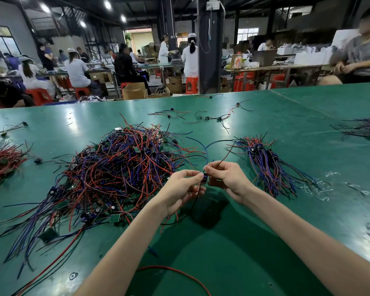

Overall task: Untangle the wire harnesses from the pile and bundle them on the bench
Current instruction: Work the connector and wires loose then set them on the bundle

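One wire harness (205, 178) is being pinched at its small black part by the left hand (181, 186) and right hand (226, 176), near the middle of the green bench (222, 242). The tangled pile (120, 167) is lying left, a straightened bundle (265, 165) right.

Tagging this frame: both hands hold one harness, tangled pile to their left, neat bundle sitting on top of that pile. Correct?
One error: the neat bundle lies on the bench right of the hands, apart from the tangled pile, per the head view. The left hand and right hand do hold one harness, pile to their left.
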Available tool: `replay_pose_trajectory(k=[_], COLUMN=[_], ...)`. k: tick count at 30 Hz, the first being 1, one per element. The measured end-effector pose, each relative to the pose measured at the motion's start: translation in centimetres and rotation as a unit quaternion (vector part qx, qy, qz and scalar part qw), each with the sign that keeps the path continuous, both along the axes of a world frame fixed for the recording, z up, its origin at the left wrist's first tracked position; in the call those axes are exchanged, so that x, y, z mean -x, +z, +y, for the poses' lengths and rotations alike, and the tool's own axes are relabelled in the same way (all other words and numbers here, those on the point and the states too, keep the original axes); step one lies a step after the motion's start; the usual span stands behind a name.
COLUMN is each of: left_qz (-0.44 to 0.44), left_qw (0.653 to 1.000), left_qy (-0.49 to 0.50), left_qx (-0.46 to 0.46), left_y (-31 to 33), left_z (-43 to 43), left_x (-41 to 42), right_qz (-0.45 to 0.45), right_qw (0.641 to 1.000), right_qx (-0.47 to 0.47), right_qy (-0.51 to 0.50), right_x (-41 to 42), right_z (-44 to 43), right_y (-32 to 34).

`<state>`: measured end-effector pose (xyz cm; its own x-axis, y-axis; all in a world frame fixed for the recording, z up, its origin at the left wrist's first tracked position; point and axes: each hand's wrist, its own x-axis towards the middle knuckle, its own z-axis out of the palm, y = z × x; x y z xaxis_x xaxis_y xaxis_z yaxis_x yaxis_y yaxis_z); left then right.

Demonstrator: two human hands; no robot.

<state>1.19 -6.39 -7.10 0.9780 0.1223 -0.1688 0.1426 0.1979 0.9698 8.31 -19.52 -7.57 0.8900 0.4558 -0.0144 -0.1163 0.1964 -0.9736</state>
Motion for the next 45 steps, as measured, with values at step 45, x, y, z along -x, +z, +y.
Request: replay_pose_trajectory(k=[45], left_qz=[-0.070], left_qw=[0.990], left_qy=[0.028], left_qx=[-0.116], left_y=[-0.32], left_z=[0.03], left_x=[0.11], right_qz=[0.074], right_qw=[0.992], right_qx=[0.032], right_qy=[0.092], right_x=[-0.64], right_z=[-0.75], right_y=[0.20])
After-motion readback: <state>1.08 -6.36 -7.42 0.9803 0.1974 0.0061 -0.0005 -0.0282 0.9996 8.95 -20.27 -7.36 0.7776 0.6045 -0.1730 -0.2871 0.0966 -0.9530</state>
